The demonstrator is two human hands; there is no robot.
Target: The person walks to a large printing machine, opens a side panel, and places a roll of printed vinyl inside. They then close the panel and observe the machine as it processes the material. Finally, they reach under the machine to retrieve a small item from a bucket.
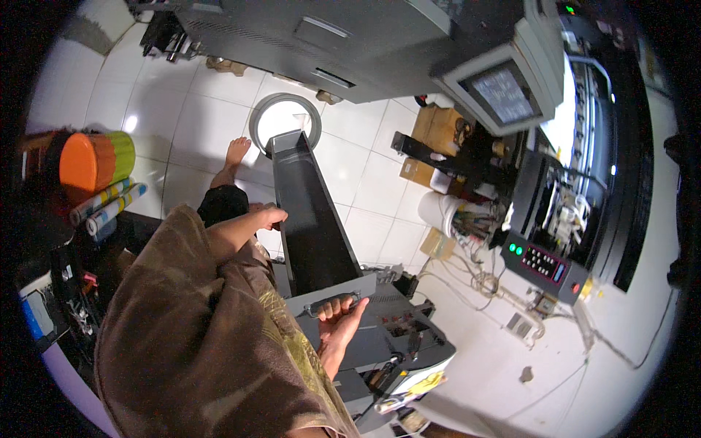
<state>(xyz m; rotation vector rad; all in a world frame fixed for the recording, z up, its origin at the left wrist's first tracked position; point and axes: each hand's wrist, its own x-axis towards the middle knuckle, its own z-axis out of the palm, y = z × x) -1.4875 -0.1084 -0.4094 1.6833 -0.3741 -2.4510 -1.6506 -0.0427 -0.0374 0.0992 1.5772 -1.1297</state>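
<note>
A long, narrow grey drawer (312, 212) with a dark inside stretches away from me, tilted over the floor. Its far end hangs over a round bin (316, 124) with a dark rim and white inside; whether the two touch, I cannot tell. My right hand (338, 328) has its fingers wrapped round the black handle (314, 307) on the drawer's near front panel. Along the left side wall, about midway, my left hand (270, 217) is closed at the drawer's edge, its fingertips partly hidden. No loose things can be made out inside the drawer.
Large grey machine housings (277, 36) stand ahead, with a screen (500, 95) at the right. A control panel (540, 266), cables, cardboard boxes (438, 128) and a white bucket (438, 212) are on the right. An orange-green stool (95, 164) and rolls (117, 208) stand left.
</note>
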